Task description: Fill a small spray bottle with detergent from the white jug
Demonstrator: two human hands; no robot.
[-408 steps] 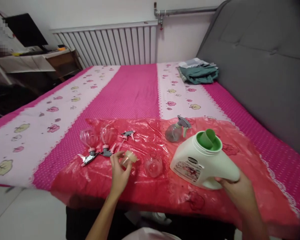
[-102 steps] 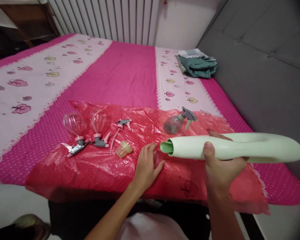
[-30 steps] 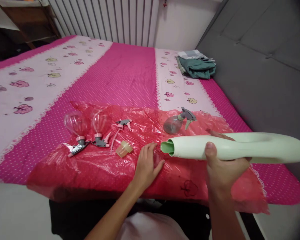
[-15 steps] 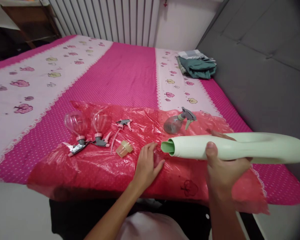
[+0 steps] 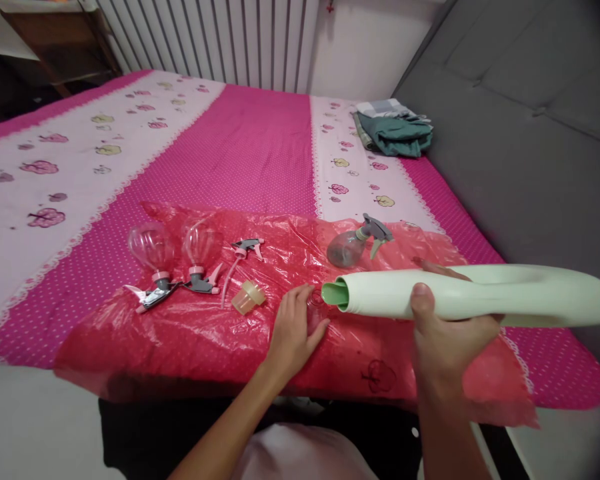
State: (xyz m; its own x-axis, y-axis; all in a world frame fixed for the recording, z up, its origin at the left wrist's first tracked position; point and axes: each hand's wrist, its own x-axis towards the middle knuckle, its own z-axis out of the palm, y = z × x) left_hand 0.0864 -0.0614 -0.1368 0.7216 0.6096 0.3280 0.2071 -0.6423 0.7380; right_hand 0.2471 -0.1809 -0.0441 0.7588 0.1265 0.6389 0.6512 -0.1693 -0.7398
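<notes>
A large pale green detergent jug (image 5: 385,295) lies tilted on its side in the air, gripped by my right hand (image 5: 443,337). Its uncapped mouth, with a green pouring spout (image 5: 334,293), points left. Right under the spout, my left hand (image 5: 294,327) is wrapped round a clear, open-topped spray bottle (image 5: 316,313); its lower part is mostly hidden by my fingers. Whether liquid flows from the spout cannot be made out. Left of that hand lies a yellowish translucent cap (image 5: 249,297), and behind it a loose grey and pink spray trigger head (image 5: 248,249) with its tube.
Two clear spray bottles (image 5: 150,248) with trigger heads lie at the left on red plastic sheeting (image 5: 190,347). A grey-topped spray bottle (image 5: 347,249) rests behind the jug. Folded clothes (image 5: 397,130) sit further back on the pink bed (image 5: 260,147), beside a grey padded headboard (image 5: 525,133).
</notes>
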